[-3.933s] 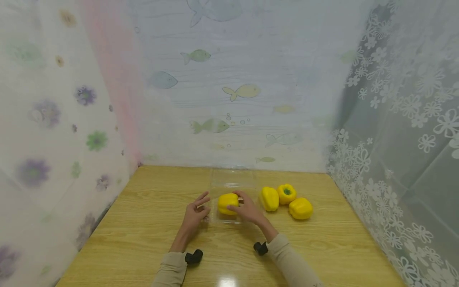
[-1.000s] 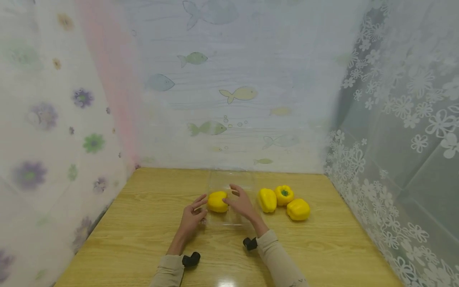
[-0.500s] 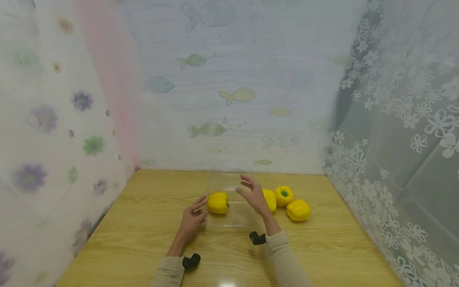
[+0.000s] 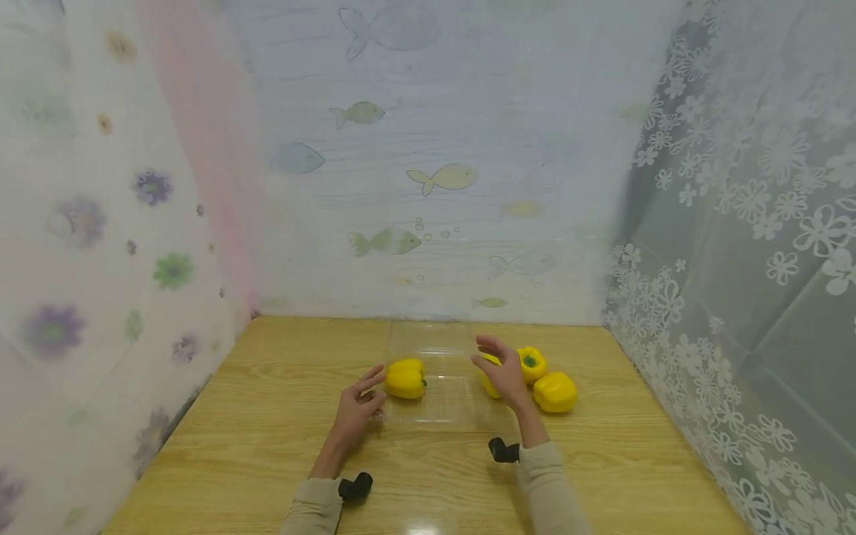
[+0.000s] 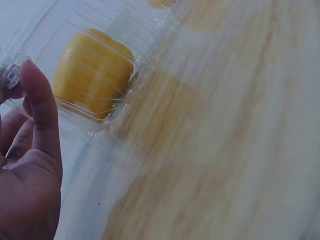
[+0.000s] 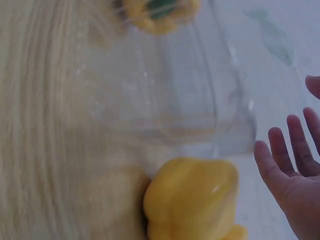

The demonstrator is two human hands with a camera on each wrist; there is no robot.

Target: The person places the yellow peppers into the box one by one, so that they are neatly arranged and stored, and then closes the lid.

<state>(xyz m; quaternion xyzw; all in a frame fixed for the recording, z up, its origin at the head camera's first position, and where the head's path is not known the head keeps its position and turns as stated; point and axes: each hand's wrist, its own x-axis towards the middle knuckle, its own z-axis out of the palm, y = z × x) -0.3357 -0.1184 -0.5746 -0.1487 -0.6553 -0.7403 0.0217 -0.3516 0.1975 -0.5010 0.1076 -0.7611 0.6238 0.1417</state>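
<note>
A clear plastic clamshell container [image 4: 446, 397] lies with its lid [image 4: 428, 336] laid back towards the wall. One yellow bell pepper [image 4: 405, 379] sits on its side at the left of the container, stem to the right. My left hand [image 4: 357, 409] pinches the container's left edge between thumb and finger; the left wrist view shows the thumb [image 5: 40, 100] at the rim beside the pepper. My right hand [image 4: 504, 375] holds nothing. Its fingers are spread over another bell pepper [image 4: 490, 380], which it partly hides; in the right wrist view that pepper [image 6: 195, 200] shows below the fingers.
Two more yellow bell peppers stand right of the right hand: one with its green stem up [image 4: 533, 362], one on its side [image 4: 555, 392]. The wooden table [image 4: 281, 386] meets a fish-patterned curtain [image 4: 441, 178] at the back.
The bell pepper in the container was shifted left and let go by my right hand. That hand has since moved right, over the loose peppers. My left hand stays at the container's edge.
</note>
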